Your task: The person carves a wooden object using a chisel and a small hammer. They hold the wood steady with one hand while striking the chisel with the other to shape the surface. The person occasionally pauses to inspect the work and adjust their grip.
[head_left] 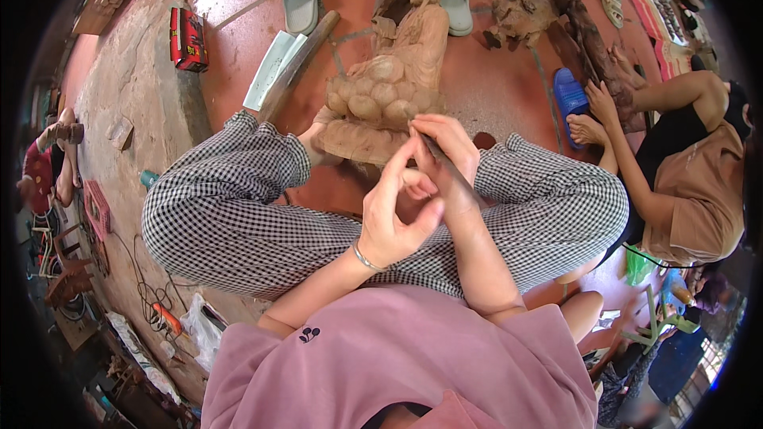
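The wooden statue (397, 83) sits at twelve o'clock, seemingly mid-carving. At its five o'clock the right hand (453, 143) grips a dark tool (442, 161); the left hand (391, 218), half-open, curls alongside. A further cut would likely call for steadying the tool's tip.

"How's the left hand (393, 218)?"
"Loosely curled, thumb (431, 213) apart from index finger (397, 165), near the right wrist (461, 199)."
"And the right hand (449, 139)?"
"Fingers bent, ahead of the left; both forearms (483, 262) angle inward."
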